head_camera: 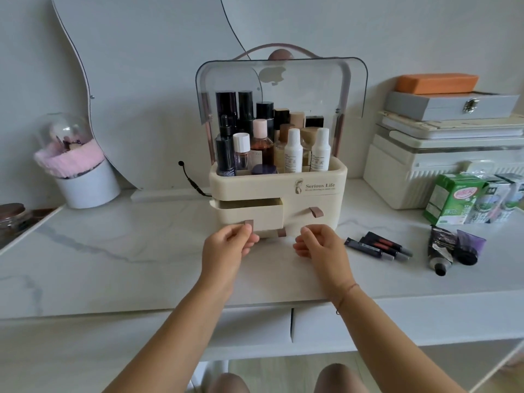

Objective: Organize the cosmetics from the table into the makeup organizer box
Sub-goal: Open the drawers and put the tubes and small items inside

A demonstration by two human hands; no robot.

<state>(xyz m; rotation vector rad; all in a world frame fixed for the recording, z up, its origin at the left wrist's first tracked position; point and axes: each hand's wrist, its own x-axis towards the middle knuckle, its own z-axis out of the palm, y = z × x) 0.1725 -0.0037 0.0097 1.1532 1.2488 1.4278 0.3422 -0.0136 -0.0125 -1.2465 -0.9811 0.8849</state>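
A cream makeup organizer box [320, 181] stands mid-table, its clear lid [312, 83] raised and its top tray packed with several bottles [263, 140]. The upper left drawer [251, 212] is pulled partly out. My left hand [229, 245] pinches the brown pull tab [249, 223] of that drawer. My right hand [319, 245] hovers with curled fingers in front of the lower drawers and holds nothing. Lip products [378, 246] lie on the table to the right, with a black tube [441, 251] and a purple tube [469, 246] beyond them.
A white cup with a pink puff and domed brush holder [82, 177] stands at the left. Stacked white cases and a grey box [448, 154] fill the right rear, with green cartons [450, 201] in front. A curved mirror [136, 89] leans on the wall.
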